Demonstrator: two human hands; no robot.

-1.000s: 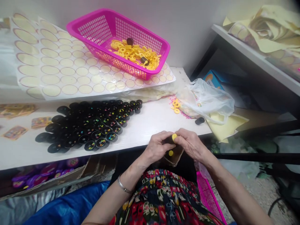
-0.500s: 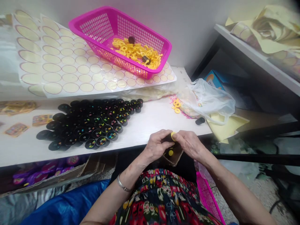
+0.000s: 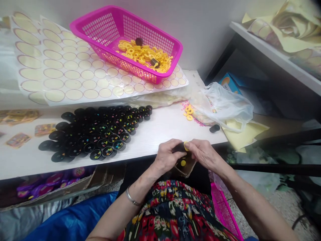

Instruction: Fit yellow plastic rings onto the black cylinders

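Note:
Over my lap, my left hand point(image 3: 166, 154) is closed around a small black cup point(image 3: 178, 147), which lies on its side. A yellow disc point(image 3: 186, 146) sits at the cup's right end, pinched between the thumb and fingers of my right hand point(image 3: 203, 152). Whether the disc is inside the rim or only against it, I cannot tell. Just below my hands is a brown cardboard piece or box point(image 3: 188, 170), with another yellow disc point(image 3: 183, 163) on it. To the left, rows of black cups point(image 3: 102, 143) with bright coloured bits stand on the white table point(image 3: 160, 125).
A pink basket point(image 3: 100, 40) with yellow pieces point(image 3: 142, 55) rests on sticker sheets point(image 3: 72, 83). Yellow rings point(image 3: 189, 112), a black cup point(image 3: 214, 128) and a plastic bag point(image 3: 225, 105) lie to the right. A shelf point(image 3: 276, 53) juts in at right.
The view has shifted slightly. Both hands stay at nearly the same spot, and a little more of the black cup shows between them.

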